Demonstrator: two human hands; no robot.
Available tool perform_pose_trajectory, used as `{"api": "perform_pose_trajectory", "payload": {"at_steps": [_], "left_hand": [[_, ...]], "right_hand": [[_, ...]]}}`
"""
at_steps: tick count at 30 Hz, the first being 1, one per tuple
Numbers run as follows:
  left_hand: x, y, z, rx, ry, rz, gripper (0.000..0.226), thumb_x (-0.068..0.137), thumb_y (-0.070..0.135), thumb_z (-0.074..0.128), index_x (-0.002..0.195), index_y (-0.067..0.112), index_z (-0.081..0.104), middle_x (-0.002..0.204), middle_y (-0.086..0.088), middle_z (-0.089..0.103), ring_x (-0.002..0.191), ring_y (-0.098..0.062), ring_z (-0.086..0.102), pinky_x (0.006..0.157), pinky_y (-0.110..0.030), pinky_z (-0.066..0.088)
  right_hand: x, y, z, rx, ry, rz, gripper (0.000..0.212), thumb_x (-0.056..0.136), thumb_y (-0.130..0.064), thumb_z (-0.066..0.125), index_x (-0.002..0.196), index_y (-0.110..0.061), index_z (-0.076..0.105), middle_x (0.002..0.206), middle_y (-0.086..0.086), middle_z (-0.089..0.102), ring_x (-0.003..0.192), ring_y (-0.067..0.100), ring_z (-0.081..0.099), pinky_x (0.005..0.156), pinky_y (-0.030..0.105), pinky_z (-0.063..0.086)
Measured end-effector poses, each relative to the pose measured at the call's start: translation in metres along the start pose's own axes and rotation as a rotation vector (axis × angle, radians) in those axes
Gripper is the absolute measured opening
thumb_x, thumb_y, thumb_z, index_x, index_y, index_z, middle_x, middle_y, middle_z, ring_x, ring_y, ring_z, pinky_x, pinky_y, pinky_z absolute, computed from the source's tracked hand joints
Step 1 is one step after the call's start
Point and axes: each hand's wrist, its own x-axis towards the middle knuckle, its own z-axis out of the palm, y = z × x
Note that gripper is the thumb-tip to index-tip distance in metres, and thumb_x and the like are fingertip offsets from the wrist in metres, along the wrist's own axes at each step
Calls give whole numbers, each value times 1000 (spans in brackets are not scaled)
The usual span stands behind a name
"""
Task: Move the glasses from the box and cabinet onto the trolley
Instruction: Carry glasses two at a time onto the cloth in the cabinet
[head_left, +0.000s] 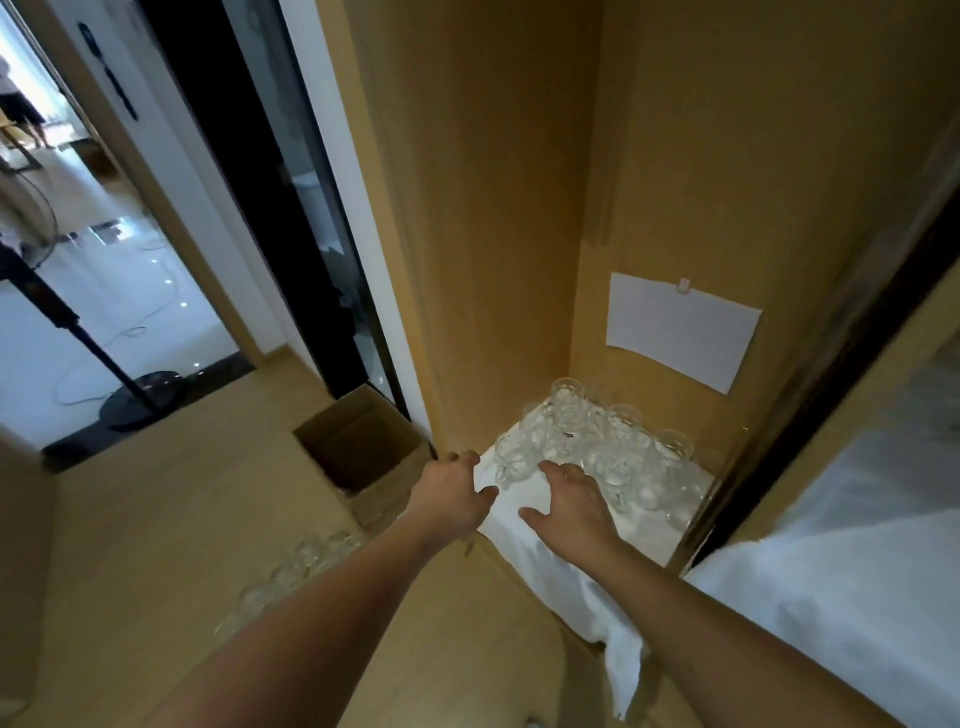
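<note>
Several clear stemmed glasses (597, 441) stand on a white cloth (545, 561) on the shelf of the wooden cabinet (493, 234). My left hand (451, 488) reaches to the shelf's front left corner, fingers loosely spread and empty, near the cloth's edge. My right hand (574, 501) hovers open over the cloth, just short of the nearest glasses. An open cardboard box (363, 447) sits on the floor to the left of the cabinet. More glasses (296, 571) show blurred on the floor under my left forearm. No trolley is in view.
A white paper sheet (680, 332) is taped to the cabinet's inner right wall. A dark stand with a round base (145, 400) is at the left by a doorway. White bedding (857, 571) lies at the right. A person stands far off at the top left.
</note>
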Motion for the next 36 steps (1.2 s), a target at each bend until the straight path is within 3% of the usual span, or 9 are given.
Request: {"api": "perform_pose_trajectory", "payload": {"at_steps": [13, 23, 29, 36], "left_hand": [[83, -23, 22, -93, -63, -27, 61, 96, 48, 59, 147, 17, 45, 142, -9, 53, 123, -29, 55, 94, -35, 50], [162, -65, 19, -121, -192, 51, 60, 95, 47, 62, 144, 16, 49, 135, -9, 57, 119, -27, 58, 92, -31, 46], [205, -88, 19, -117, -279, 125, 58, 93, 48, 62, 141, 16, 52, 132, -7, 60, 116, -25, 60, 93, -30, 48], [237, -101, 39, -132, -438, 104, 59, 90, 49, 63, 140, 20, 51, 121, -9, 66, 106, -23, 65, 79, -26, 45]], "right_hand": [[68, 9, 23, 0, -73, 143, 75, 92, -48, 66, 153, -19, 34, 149, 11, 45, 137, 30, 42, 112, 36, 37], [107, -15, 50, -3, -37, 307, 72, 93, -50, 64, 152, -15, 39, 144, 13, 51, 132, 28, 49, 111, 31, 35], [131, -32, 70, 27, -6, 463, 74, 91, -53, 65, 151, -19, 37, 142, 9, 52, 130, 23, 51, 108, 30, 36], [129, -25, 92, 141, -18, 697, 77, 90, -49, 69, 152, -20, 35, 142, 12, 50, 131, 29, 50, 104, 34, 43]]}}
